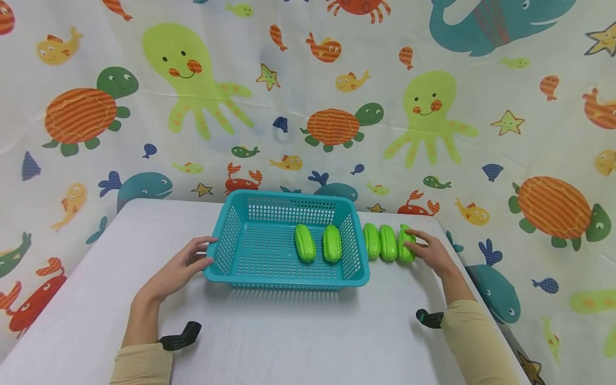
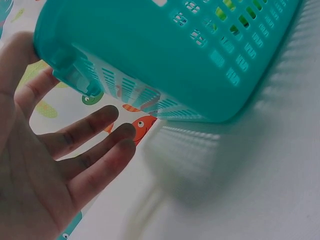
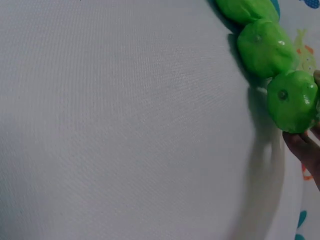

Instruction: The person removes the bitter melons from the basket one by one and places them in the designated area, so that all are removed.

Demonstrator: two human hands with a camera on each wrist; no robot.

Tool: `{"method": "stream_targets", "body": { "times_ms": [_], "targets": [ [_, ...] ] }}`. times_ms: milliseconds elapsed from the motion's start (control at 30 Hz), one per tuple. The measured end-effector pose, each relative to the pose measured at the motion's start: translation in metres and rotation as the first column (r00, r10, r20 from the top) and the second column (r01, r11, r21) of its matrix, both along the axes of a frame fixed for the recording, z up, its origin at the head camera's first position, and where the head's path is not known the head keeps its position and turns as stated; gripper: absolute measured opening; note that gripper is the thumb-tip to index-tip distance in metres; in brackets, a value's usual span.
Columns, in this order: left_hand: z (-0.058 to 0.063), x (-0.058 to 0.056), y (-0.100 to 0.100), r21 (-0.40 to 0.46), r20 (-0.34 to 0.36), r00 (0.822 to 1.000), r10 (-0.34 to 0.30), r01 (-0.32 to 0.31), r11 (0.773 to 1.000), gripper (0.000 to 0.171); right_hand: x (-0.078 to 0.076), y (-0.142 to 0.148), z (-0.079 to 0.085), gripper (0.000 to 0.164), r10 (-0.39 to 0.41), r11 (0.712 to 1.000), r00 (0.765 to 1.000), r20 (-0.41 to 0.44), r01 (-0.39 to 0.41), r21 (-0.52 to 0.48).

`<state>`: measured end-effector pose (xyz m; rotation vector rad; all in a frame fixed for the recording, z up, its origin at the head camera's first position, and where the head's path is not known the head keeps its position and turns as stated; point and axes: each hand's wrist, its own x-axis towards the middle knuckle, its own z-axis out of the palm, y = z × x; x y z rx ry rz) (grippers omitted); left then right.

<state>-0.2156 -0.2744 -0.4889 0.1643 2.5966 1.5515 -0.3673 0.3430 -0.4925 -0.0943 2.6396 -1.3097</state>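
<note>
On the table's right side lies a row of glossy, bright green, elongated ridged vegetables. My right hand [image 1: 433, 254] grips the outermost green vegetable [image 1: 406, 251], with fingers and thumb at its right side. In the right wrist view, fingertips [image 3: 299, 145] touch this vegetable's [image 3: 292, 102] outer side. Its neighbours are a middle vegetable [image 1: 388, 243] and an inner one [image 1: 371, 240] by the basket. The turquoise plastic basket [image 1: 289, 280] holds two similar vegetables [image 1: 305, 243]. My left hand [image 1: 175, 270] touches its left rim, three fingers spread and straight in the left wrist view.
A white cloth [image 1: 289, 337] covers the table. Behind it hangs a curtain [image 1: 298, 69] printed with sea animals, which also shows down both sides. Black wrist devices [image 1: 182, 337] stick out from both sleeves. The basket stands at the table's back edge.
</note>
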Motion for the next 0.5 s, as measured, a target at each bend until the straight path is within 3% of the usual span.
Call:
{"method": "stream_targets", "body": {
  "times_ms": [500],
  "targets": [
    [-0.0006, 0.0009, 0.0005, -0.011, -0.001, 1.0, 0.004, -0.004, 1.0, 0.059, -0.0044, -0.0022, -0.0089, 0.062, -0.015, 0.999, 0.999, 0.052, 0.013, 0.036]
  ]
}}
